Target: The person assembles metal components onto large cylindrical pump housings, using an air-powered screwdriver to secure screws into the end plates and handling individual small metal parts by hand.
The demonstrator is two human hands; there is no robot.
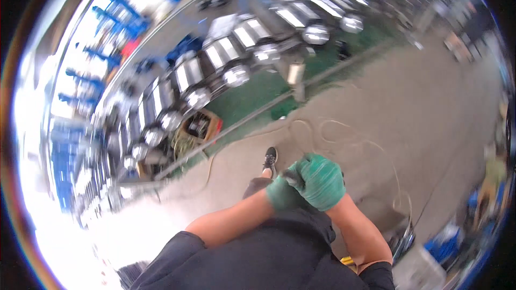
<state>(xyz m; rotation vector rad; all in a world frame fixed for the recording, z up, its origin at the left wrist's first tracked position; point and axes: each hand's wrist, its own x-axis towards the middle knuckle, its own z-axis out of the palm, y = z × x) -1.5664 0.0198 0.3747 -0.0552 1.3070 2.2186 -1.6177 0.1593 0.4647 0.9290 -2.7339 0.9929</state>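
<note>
Both of my hands wear green work gloves and meet in front of my dark shirt. My right hand [322,181] is closed, its fingers curled over toward the left hand. Partly behind it is my left hand [283,193], whose fingers are mostly hidden. A small dark patch shows where the two hands meet; whether it is a stained glove tip or a held item I cannot make out. Motion blur softens the picture.
Shiny metal cylinders with rounded ends [236,75] line a long rack ahead. A cardboard box [212,129] with dark parts stands under it. A pale hose [344,123] loops over the grey floor [376,102]. Blue items [446,241] sit at the lower right.
</note>
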